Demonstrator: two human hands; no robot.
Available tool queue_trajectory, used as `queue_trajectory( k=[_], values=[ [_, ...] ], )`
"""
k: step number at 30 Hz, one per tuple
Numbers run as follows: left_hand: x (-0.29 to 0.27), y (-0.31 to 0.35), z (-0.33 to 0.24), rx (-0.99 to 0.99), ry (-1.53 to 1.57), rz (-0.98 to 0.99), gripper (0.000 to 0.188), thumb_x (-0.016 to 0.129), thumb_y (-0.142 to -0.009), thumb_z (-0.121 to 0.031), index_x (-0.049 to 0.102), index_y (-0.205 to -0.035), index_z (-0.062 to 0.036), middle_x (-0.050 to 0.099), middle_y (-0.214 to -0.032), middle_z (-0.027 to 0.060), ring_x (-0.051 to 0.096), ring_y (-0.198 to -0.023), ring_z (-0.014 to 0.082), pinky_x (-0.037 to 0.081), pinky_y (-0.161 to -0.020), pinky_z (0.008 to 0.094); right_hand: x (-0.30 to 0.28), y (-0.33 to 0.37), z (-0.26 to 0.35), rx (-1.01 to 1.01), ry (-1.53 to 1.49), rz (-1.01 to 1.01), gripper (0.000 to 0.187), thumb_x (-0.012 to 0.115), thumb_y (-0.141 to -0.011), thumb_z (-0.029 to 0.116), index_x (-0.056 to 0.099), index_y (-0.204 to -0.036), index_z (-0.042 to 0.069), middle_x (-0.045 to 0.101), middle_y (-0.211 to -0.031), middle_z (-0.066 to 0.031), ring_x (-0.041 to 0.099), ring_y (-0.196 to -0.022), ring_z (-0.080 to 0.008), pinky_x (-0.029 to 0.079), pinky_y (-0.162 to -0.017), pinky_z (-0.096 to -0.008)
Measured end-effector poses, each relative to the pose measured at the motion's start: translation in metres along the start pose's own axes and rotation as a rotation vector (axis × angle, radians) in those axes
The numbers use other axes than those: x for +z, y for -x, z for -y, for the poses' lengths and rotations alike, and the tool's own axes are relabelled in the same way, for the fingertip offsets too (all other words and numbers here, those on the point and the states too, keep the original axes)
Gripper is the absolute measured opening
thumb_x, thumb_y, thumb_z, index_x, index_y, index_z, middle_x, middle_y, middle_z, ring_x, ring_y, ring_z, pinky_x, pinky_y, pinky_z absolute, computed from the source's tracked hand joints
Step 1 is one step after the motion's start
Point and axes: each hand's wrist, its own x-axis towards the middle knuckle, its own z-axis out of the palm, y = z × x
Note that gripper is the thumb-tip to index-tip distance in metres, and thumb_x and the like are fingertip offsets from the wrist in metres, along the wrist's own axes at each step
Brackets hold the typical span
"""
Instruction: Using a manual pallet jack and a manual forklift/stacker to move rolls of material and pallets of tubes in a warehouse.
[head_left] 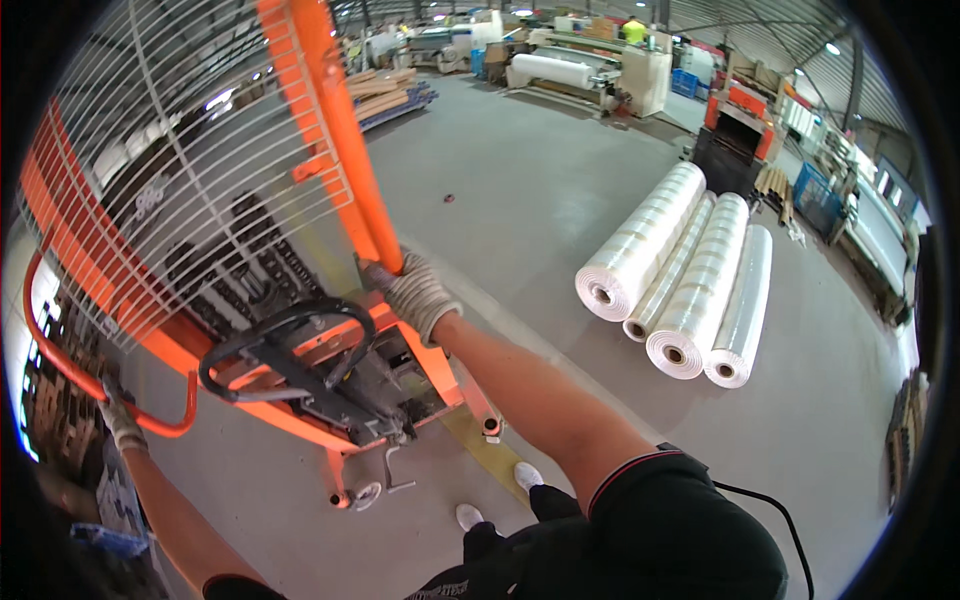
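An orange manual stacker point(350, 180) with a wire mesh guard point(190, 130) stands in front of me on the left. My left hand point(122, 418), in a knitted glove, is closed around the curved orange side handle point(65, 350). My gloved right hand point(420, 297) is wrapped round the lower part of the right orange post; some of its fingers are hidden behind it. Between my hands sits a black loop-shaped steering handle point(290, 320), which neither hand touches. Low on the stacker are a metal crank-shaped lever point(395, 472) and small wheels point(368, 495).
Several large film-wrapped rolls point(650, 240) lie side by side on the floor to the right. A dark machine with orange parts point(735, 130) stands behind them. Cardboard tubes point(380, 95) are stacked at the far left, and a machine bearing a white roll point(550, 72) is farther back.
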Motion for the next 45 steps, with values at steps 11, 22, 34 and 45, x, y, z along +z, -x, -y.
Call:
queue_trajectory(
  k=[11, 22, 34, 45],
  values=[
    [0.016, 0.07, -0.078, -0.035, -0.055, -0.081, 0.024, 0.061, -0.083, -0.034, 0.049, -0.078, -0.0141, 0.045, -0.059, -0.0041, 0.042, -0.051, 0.0083, 0.034, -0.046, 0.0248, -0.017, 0.032, 0.023, 0.114, -0.026, -0.041, 0.028, 0.064, -0.078, 0.033, 0.055, -0.078, 0.007, 0.05, -0.06, 0.0014, 0.044, -0.047, -0.0076, 0.038, -0.045, -0.023],
    [-0.019, 0.069, -0.038, -0.031, -0.173, -0.019, 0.028, 0.062, -0.08, -0.039, 0.055, -0.09, -0.0139, 0.045, -0.064, -0.0044, 0.042, -0.054, 0.0092, 0.034, -0.048, 0.0262, -0.043, 0.051, 0.007, 0.004, -0.006, -0.028, 0.032, 0.066, -0.077, 0.031, 0.055, -0.091, 0.004, 0.05, -0.066, 0.0013, 0.041, -0.057, -0.0086, 0.039, -0.052, -0.0267],
    [-0.06, 0.062, -0.061, 0.0, -0.229, 0.056, 0.059, 0.061, -0.075, -0.053, 0.061, -0.101, -0.0003, 0.058, -0.082, 0.0041, 0.051, -0.068, 0.0155, 0.044, -0.058, 0.0311, -0.072, 0.084, 0.05, -0.096, -0.081, -0.042, 0.031, 0.064, -0.073, 0.026, 0.055, -0.089, 0.0, 0.056, -0.064, -0.0089, 0.052, -0.056, -0.016, 0.043, -0.054, -0.0329],
    [-0.038, 0.106, -0.104, -0.045, -0.18, 0.031, 0.057, 0.055, -0.081, -0.046, 0.049, -0.125, -0.0098, 0.052, -0.116, 0.0073, 0.05, -0.1, 0.021, 0.041, -0.087, 0.0363, -0.074, 0.099, 0.057, -0.099, 0.078, -0.223, 0.03, 0.06, -0.072, 0.027, 0.06, -0.09, 0.003, 0.056, -0.061, -0.0071, 0.053, -0.056, -0.0191, 0.045, -0.058, -0.0335]
  ],
)
